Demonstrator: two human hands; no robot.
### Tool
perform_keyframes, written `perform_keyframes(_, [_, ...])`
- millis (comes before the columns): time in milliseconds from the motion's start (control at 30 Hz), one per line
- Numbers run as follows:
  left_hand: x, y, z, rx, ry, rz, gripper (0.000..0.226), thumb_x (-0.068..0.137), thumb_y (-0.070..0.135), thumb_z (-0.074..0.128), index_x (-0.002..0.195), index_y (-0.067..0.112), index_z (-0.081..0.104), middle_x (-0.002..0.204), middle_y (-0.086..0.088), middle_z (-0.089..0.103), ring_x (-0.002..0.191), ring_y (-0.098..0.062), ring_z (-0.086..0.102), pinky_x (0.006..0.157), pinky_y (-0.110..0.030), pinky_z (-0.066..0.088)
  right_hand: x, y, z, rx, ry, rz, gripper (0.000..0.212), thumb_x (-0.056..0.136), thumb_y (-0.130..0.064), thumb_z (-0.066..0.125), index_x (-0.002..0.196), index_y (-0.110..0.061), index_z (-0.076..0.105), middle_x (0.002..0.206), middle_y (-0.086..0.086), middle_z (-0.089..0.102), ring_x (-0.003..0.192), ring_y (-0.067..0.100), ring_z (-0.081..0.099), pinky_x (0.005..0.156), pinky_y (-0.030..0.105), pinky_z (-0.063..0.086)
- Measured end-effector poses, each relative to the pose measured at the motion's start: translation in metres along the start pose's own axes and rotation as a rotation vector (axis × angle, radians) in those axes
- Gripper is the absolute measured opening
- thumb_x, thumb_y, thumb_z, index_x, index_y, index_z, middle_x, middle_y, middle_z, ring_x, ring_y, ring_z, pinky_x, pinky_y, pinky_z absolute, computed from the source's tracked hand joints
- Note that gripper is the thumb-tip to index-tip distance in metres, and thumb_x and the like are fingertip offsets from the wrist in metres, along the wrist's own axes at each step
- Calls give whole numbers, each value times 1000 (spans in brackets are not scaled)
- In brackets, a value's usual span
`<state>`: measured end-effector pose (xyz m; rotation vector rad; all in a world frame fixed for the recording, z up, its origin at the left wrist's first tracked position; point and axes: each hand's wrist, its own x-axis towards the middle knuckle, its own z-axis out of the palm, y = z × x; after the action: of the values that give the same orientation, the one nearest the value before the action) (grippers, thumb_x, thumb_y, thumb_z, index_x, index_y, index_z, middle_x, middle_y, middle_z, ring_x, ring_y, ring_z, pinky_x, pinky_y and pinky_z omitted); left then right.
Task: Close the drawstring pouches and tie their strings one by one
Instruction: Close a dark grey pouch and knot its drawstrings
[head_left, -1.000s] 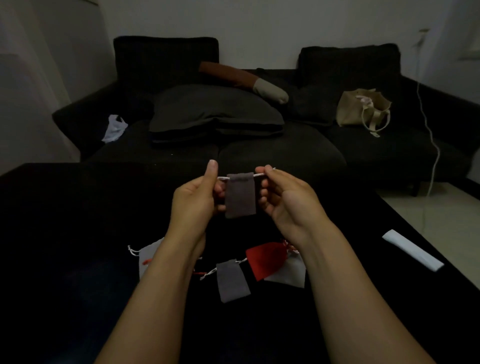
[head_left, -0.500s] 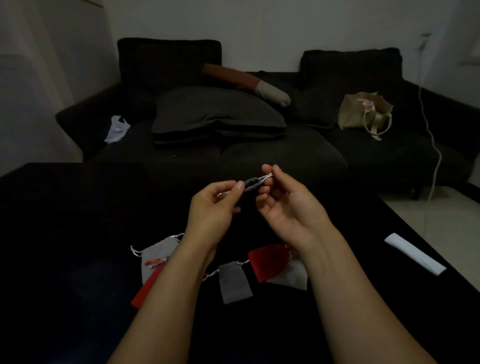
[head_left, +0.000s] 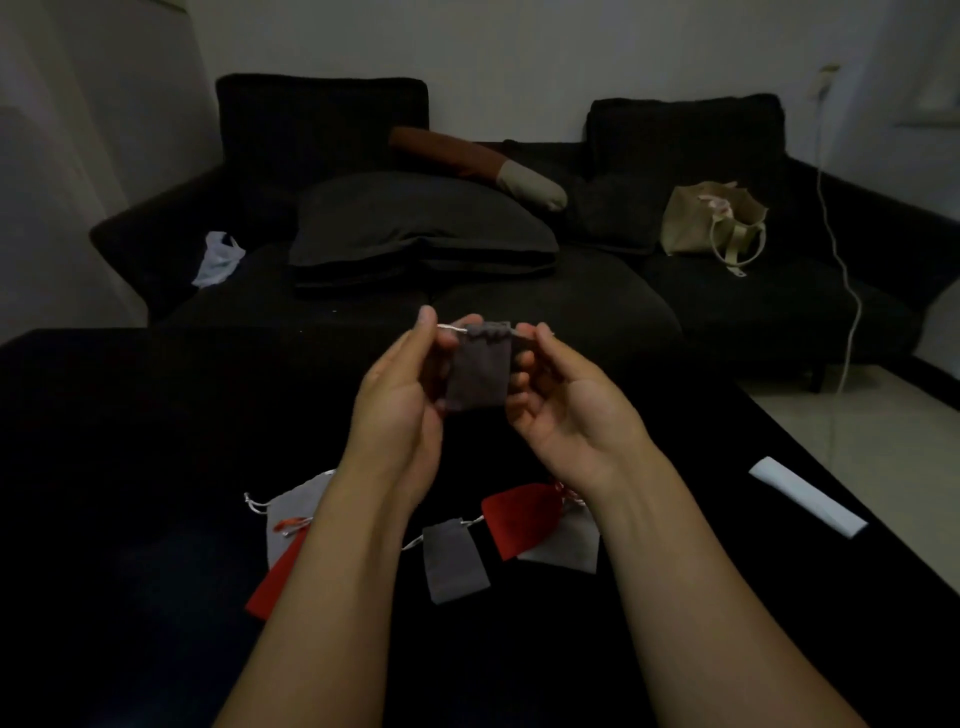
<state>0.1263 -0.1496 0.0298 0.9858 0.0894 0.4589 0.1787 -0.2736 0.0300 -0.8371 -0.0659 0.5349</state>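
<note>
A small dark grey drawstring pouch hangs upright in the air between my hands, its top edge gathered a little. My left hand pinches the white string at the pouch's left side. My right hand pinches the string at its right side. Below them, on the black table, lie several more pouches: a grey one in the middle, a red one over a pale grey one to the right, and a pale grey one with a red one to the left, partly hidden by my left forearm.
A white folded strip lies on the table's right side near its edge. Behind the table stands a dark sofa with cushions, a beige bag and a white plastic bag. A white cable hangs at the right.
Half a second ago the pouch lay tipped up and edge-on between my fingertips. It now hangs flat again with both hands on the strings, and its top is more gathered.
</note>
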Motion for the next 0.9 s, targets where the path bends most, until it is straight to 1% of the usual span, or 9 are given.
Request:
perform_keyframes(100, [-4,-1,3,-249,-53,-129,48,101,32,47,66,11,73,87,-7,76,81,-18,75,67,-33,61,-1,2,3,102,-68,1,15,92,-31,61,93,-20,72,78,-1,63,61,7,50,53,16,36])
perform_keyframes(167, [-6,-1,2,-358,-40,-146,41,102,31,46,73,13,70,93,-7,76,84,-20,76,65,-35,61,-2,2,4,145,-91,0,15,92,-30,61,94,-19,71,83,1,65,62,7,50,48,14,34])
perform_keyframes(300, [-8,2,-3,-530,-41,-199,23,99,36,49,92,21,65,114,-3,74,106,-25,71,97,-44,53,-5,3,7,187,-105,10,14,92,-28,60,94,-18,69,95,0,71,59,4,53,41,11,28])
perform_keyframes(467, [-2,-6,-4,-586,15,-244,17,87,35,62,87,20,69,92,2,73,121,-17,60,113,-47,38,-5,7,11,237,-179,-34,14,89,-30,58,94,-19,64,91,0,73,54,3,52,36,9,27])
perform_keyframes(533, [-1,-5,-4,-489,39,-207,22,92,35,59,79,18,64,76,3,67,98,-13,65,101,-37,49,-4,5,10,111,-122,-70,14,95,-29,56,94,-18,64,77,-2,68,49,2,50,36,10,27])
perform_keyframes(567, [0,-3,-5,-421,71,-183,27,96,35,55,75,18,60,68,4,62,78,-10,63,84,-28,54,-3,5,8,28,-90,-92,16,97,-29,54,94,-17,64,71,-2,63,47,2,47,37,11,26])
perform_keyframes(633, [2,1,-7,-271,143,-119,35,101,32,48,69,19,52,55,6,52,50,-6,41,55,-19,36,0,3,5,-108,-39,-154,17,99,-25,53,93,-14,65,65,-3,53,45,2,39,38,11,25])
perform_keyframes(700, [2,2,-7,-194,161,-82,37,102,31,45,67,20,48,50,7,46,45,-6,29,52,-21,24,2,2,4,-161,-15,-217,17,100,-22,53,93,-11,65,63,-3,50,45,3,33,39,12,25])
perform_keyframes(900, [2,1,-7,-139,127,-59,38,102,31,45,66,20,48,51,7,41,44,-5,29,49,-20,25,1,7,8,-244,-46,-271,18,100,-25,52,97,-14,66,62,-3,46,49,5,34,44,16,25])
